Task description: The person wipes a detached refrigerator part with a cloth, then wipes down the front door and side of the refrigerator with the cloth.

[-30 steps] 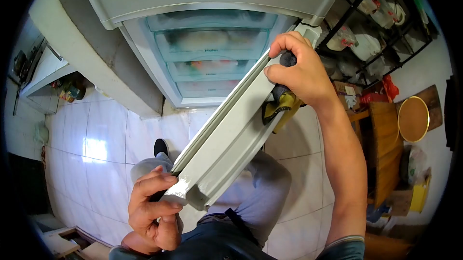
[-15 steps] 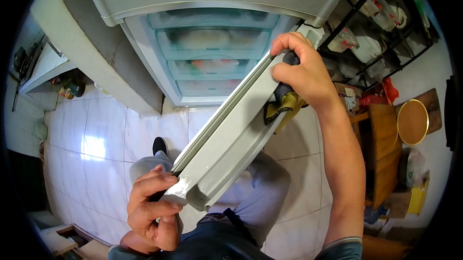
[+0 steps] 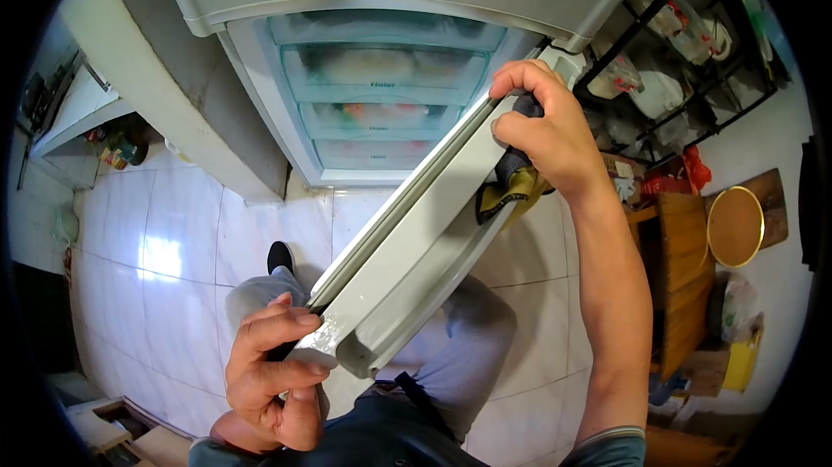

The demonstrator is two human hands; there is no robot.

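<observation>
The freezer door (image 3: 407,242) of a fridge stands swung open, its top edge running diagonally below me. My left hand (image 3: 276,372) grips the door's free corner, with the fingers at the seal side and the thumb underneath. Near the hinge end, my right hand (image 3: 542,116) is closed around a dark grey and yellow cloth (image 3: 511,185), pressed on the door's top edge. Part of the cloth hangs down into the handle recess. Behind the door, the freezer compartment (image 3: 381,86) shows several translucent drawers with food in them.
A wall end (image 3: 186,77) stands left of the fridge. On the right are a black metal rack (image 3: 685,51) with bags and bottles, a wooden cabinet (image 3: 680,281) and a round gold-rimmed board (image 3: 735,226). White tiles (image 3: 269,224) cover the floor.
The view has shifted slightly. My right hand and the cloth stay at nearly the same spot on the door edge, and the left hand keeps its hold on the corner.
</observation>
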